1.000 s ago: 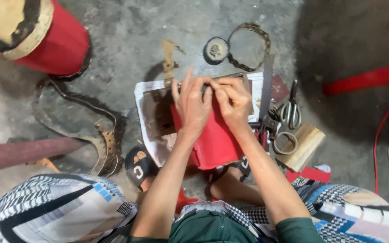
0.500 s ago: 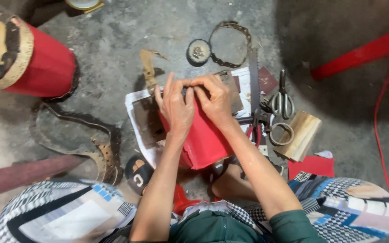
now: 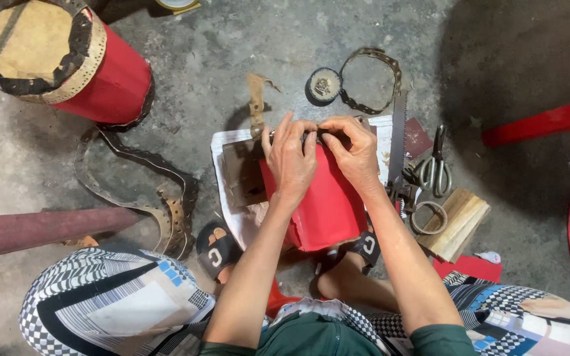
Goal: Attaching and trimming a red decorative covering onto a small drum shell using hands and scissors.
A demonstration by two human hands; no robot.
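Honestly, with my left hand (image 3: 289, 161) and right hand (image 3: 357, 155) both pinching the dark strip (image 3: 319, 136) along the red drum shell's (image 3: 321, 204) top edge, mid-frame, it could slip if either grip loosens.

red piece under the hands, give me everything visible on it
The red piece looks like a smooth, matte red drum shell or sleeve, lying on its side across a white sheet on the concrete floor. Its far edge sits under both hands: the left hand and right hand pinch a dark strip along that rim. The near end rests close to the person's sandalled feet. Whether it is plastic or painted card cannot be told.
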